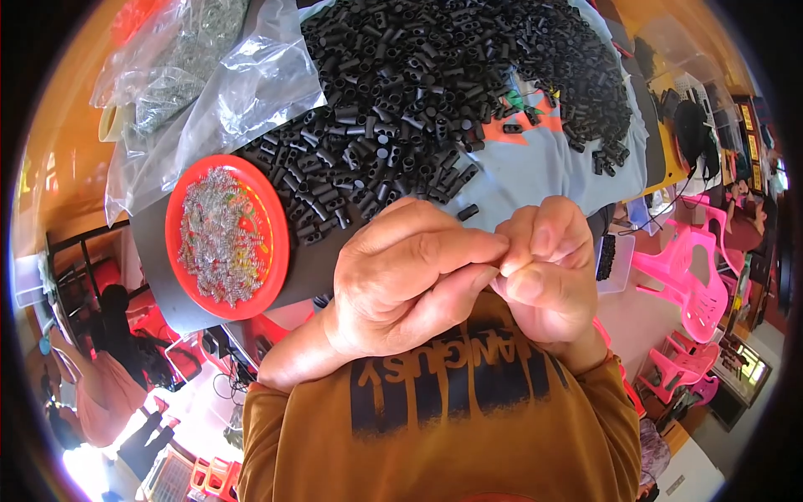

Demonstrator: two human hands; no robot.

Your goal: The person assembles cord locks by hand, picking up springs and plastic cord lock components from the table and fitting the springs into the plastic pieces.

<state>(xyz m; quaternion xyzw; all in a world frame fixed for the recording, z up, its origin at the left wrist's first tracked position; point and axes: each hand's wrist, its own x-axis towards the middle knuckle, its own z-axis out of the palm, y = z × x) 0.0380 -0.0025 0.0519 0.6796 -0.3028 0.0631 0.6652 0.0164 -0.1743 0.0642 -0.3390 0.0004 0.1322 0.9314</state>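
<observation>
Black tubes (410, 71) lie beyond the left hand (406, 272) and right hand (550, 276), each pinched closed, anything held hidden.

Seemingly clear blue cloth (548, 171), heaped black parts (401, 84) just beyond.

We look thru the L cam of a head-worn pair: wide fisheye, facing steeply down. Left hand (410, 289) & right hand (548, 276) are v. close, abt mid-pic; the wearer's shirt (435, 460) fills bottom ctr. Table (150, 251) runs up twd the top. Pink chairs (693, 280), R side, look farther off, tipped sideways nr the rim.
</observation>
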